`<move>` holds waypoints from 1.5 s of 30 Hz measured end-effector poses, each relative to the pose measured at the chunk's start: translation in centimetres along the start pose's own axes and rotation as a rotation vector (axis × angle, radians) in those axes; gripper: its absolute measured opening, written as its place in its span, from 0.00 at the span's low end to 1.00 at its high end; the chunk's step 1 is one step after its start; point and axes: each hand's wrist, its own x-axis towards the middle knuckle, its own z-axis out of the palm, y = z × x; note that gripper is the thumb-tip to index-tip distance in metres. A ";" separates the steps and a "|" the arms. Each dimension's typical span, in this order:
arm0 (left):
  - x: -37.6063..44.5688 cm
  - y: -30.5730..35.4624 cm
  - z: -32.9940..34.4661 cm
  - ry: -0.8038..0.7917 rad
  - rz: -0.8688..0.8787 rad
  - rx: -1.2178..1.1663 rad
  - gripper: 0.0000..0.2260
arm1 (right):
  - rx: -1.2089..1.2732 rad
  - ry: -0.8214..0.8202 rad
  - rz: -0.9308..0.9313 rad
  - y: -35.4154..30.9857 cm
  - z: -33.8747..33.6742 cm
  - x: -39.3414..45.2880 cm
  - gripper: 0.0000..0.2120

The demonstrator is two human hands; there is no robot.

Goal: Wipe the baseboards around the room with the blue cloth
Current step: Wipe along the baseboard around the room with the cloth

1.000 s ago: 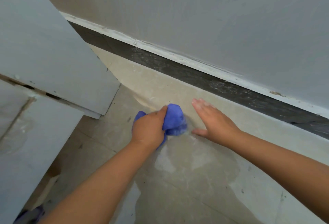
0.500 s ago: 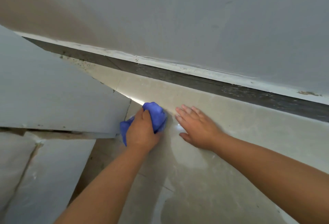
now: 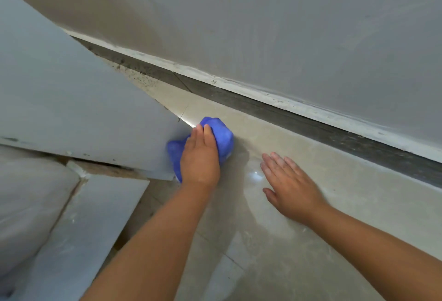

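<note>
left hand (image 3: pixel 199 157) + blue cloth (image 3: pixel 221 137): slid left | now touching grey panel (image 3: pixel 71 109)

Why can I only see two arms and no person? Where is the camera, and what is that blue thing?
The camera sits on the person's head and looks down, so you see only their arms, just as you see your own. There is just this one view. The left hand holds a bunched-up blue cloth and presses it onto the shiny beige tile where a grey board leans in from the left. The right hand lies flat on the tile, fingers straight, holding nothing. Higher up runs a dark, dusty strip with a white painted edge, then the grey wall. The person is cleaning along the bottom of that wall.
</note>
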 end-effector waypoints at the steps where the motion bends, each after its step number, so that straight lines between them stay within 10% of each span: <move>1: 0.7 0.3 -0.3 0.033 -0.051 -0.012 0.27 | 0.002 0.002 -0.004 0.0 0.1 -0.2 0.27; 7: 5.5 3.1 -1.8 0.041 -0.326 -0.137 0.29 | 0.105 0.091 -0.046 1.3 0.3 -1.6 0.20; 35: 5.2 5.4 -0.9 0.075 0.016 0.133 0.27 | 0.029 0.171 -0.117 2.9 1.8 -4.4 0.27; 45: 7.7 2.1 -1.1 0.057 -0.187 0.088 0.24 | 0.024 0.152 -0.119 3.1 1.7 -4.9 0.29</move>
